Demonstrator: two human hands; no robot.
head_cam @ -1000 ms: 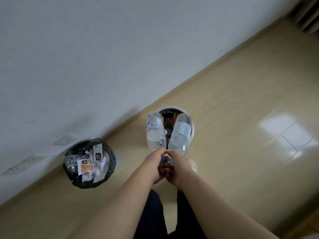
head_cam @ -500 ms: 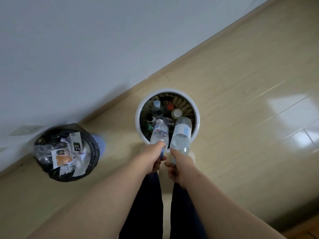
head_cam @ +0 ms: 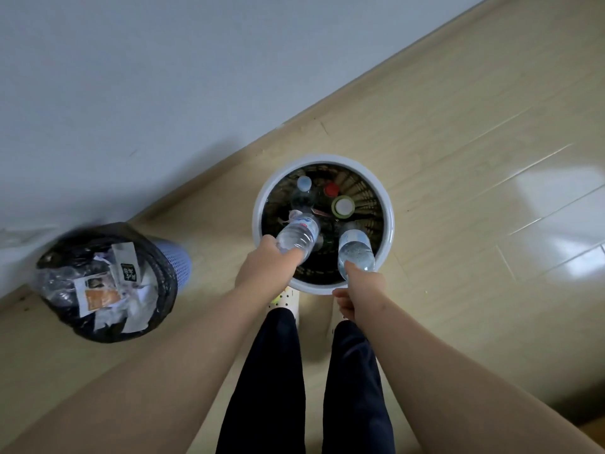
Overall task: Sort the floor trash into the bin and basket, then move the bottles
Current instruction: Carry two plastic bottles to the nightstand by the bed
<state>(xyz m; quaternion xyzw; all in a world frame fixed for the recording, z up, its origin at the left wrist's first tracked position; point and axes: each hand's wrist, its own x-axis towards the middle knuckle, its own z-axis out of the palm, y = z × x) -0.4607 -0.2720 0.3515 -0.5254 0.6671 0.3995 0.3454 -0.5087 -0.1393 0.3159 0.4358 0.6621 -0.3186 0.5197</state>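
While you stand over the white-rimmed basket (head_cam: pixel 389 224), your left hand (head_cam: pixel 265 270) has its grip curled round the neck end of the left bottle (head_cam: pixel 299 232), and your right hand (head_cam: pixel 360 290) pinches the top of the right bottle (head_cam: pixel 355 253). Both hang base-first within the basket's rim. The left bottle's long axis leans away from you toward the basket's middle, while the right bottle's runs almost straight down (so it looks foreshortened). Your fingers hide both caps. The left label shows blue and red marks and the right is pale blue, neither readable. Beside the basket, against the wall (head_cam: pixel 163 77), the black-lined bin (head_cam: pixel 178 260) holds packets whose print is too small to read.
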